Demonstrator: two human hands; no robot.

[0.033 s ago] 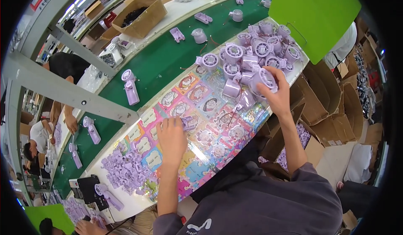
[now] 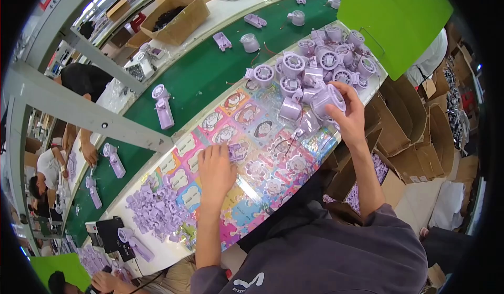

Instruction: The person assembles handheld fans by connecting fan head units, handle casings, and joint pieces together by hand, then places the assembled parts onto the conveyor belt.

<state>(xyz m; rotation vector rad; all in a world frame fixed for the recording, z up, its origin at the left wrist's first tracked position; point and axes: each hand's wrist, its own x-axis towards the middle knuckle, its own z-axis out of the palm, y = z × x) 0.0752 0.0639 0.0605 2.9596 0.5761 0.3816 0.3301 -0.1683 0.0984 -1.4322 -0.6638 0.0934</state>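
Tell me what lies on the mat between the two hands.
Head view: between the left hand and the right hand lies the colourful cartoon mat, with thin wires on it.

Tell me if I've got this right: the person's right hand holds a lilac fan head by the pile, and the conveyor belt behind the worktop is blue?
Not quite. The head view shows the conveyor belt is green, not blue. The rest stands: the right hand holds a lilac fan head beside the pile.

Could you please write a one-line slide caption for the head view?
Right hand lifts a lilac fan head from a pile; left hand pinches a small lilac part.
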